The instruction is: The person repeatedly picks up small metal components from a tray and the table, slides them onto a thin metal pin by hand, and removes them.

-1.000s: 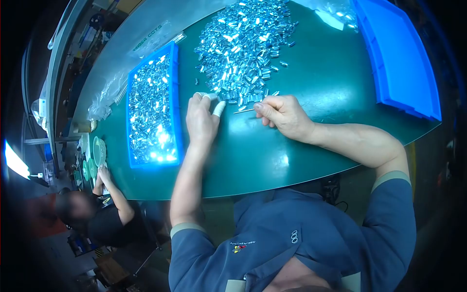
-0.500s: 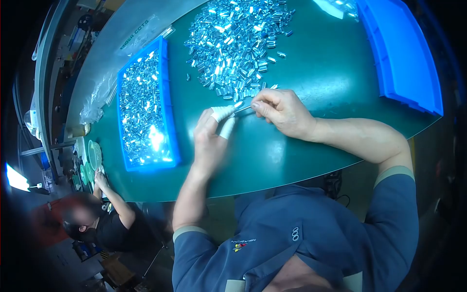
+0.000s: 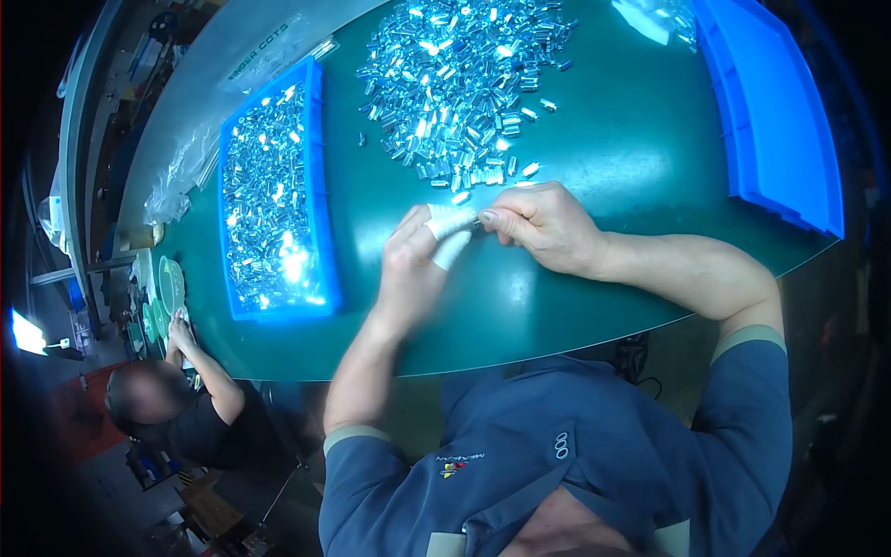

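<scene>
On the green table, the fingertips of both hands meet just below a large pile of small shiny metal pieces (image 3: 464,84). My left hand (image 3: 418,260) wears white finger cots and its fingers are pinched together; what lies between them is too small to name. My right hand (image 3: 552,232) is closed on a thin metal rod, mostly hidden now, whose end points into the left fingertips. A loose metal piece (image 3: 461,198) lies just above the left fingers.
A blue tray (image 3: 318,195) full of metal pieces stands at the left. Another blue tray (image 3: 775,111) is at the right. Plastic bags (image 3: 181,176) lie at the far left, and a clear bag (image 3: 659,19) at the top. A co-worker (image 3: 186,399) sits at lower left.
My left hand has moved right, away from the pile's edge, and now meets my right fingertips. The rod, visible earlier, is now mostly covered by the fingers.
</scene>
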`<state>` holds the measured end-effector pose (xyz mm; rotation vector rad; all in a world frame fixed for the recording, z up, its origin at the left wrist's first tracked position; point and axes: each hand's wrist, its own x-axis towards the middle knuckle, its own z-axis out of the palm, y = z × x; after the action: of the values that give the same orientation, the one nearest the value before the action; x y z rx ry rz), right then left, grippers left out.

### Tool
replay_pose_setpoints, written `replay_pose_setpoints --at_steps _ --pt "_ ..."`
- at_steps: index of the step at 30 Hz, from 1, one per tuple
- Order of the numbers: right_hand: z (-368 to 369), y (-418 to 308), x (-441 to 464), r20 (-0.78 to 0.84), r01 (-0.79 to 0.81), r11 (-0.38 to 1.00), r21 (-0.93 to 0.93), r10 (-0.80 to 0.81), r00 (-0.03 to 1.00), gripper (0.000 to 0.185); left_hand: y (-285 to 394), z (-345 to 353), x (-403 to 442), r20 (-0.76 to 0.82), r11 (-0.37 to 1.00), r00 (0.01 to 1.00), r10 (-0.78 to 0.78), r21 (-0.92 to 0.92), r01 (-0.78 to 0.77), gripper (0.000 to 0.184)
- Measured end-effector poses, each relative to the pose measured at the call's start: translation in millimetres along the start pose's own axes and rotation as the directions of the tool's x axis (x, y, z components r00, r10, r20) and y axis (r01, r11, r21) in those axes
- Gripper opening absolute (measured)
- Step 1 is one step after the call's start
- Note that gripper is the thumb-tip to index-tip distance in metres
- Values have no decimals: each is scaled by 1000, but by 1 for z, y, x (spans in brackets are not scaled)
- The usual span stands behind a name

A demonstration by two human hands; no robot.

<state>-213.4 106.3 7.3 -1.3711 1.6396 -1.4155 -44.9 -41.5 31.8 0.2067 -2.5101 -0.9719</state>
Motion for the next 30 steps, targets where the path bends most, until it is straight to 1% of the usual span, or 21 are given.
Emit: replay_pose_setpoints --at_steps 1,2,3,4,5,6,7,8,10,11,13,15,16,17,19,23,25,26,27,29,30 --pt "0 -2 0 -15 -33 997 63 34 999 28 1 -2 2 0 1000 1000 6 1 -6 27" --pt "-1 -2 -1 -19 -30 998 61 32 999 28 4 -5 3 -16 1000 1000 -1 20 1 27" --pt "-3 -3 -2 -22 -94 986 139 98 995 29 5 -8 4 -34 999 999 -9 40 10 27" --pt "-4 -3 -2 -18 -154 964 217 162 987 31 1 -12 3 -48 997 998 33 75 -29 30" --pt "-5 -3 -1 -19 -147 965 218 154 988 31 -2 -20 2 -88 991 996 27 135 -15 30" --pt "-5 -3 0 -35 -171 955 241 184 982 34 -12 -35 3 -137 966 985 107 248 -70 29" --pt "-5 -3 0 -50 -195 944 266 216 975 36 -20 -53 2 -202 915 971 127 401 -36 26" --pt "-5 -2 0 -54 -188 943 273 210 976 36 -22 -70 4 -323 871 945 60 478 108 24" --pt "-3 0 -1 -56 -131 955 266 151 987 37 -30 -106 7 -455 678 889 43 667 309 29" --pt "-3 0 -1 -59 -122 954 274 144 988 37 -32 -111 12 -469 572 874 126 754 322 29" --pt "-4 0 0 -22 -169 950 263 181 983 37 -43 -109 20 -427 686 900 83 680 260 29" --pt "-3 0 0 -20 -153 953 261 164 986 37 -57 -86 36 -332 664 943 -23 700 263 31" --pt "-3 1 0 -20 -147 955 258 158 987 37 -62 -73 46 -325 694 943 -77 662 285 32" --pt "-5 0 -1 -22 -141 957 253 151 988 37 -69 -61 54 -334 668 938 -86 680 304 30" --pt "-6 0 -2 6 -149 953 262 153 988 32 -82 -49 66 -344 592 917 -200 704 393 28" --pt "-3 4 -2 -19 -127 955 269 137 990 30 -84 -48 58 -307 586 925 -223 716 379 21" --pt "-4 3 -1 -61 -132 949 285 155 986 27 -71 -44 45 -313 790 947 -75 561 248 12" --pt "-4 5 -1 -69 -134 949 287 160 985 27 -61 -40 37 -298 848 954 -32 498 183 13" --pt "-3 6 -1 -86 -120 944 307 153 984 26 -45 -34 30 -278 886 956 -95 415 208 14" --pt "-2 7 -1 -101 -110 936 334 152 983 24 -23 -22 14 -236 948 963 -130 254 190 16" --pt "-2 5 -1 -106 -119 938 326 161 981 24 -14 -17 8 -215 963 970 -115 215 162 17"
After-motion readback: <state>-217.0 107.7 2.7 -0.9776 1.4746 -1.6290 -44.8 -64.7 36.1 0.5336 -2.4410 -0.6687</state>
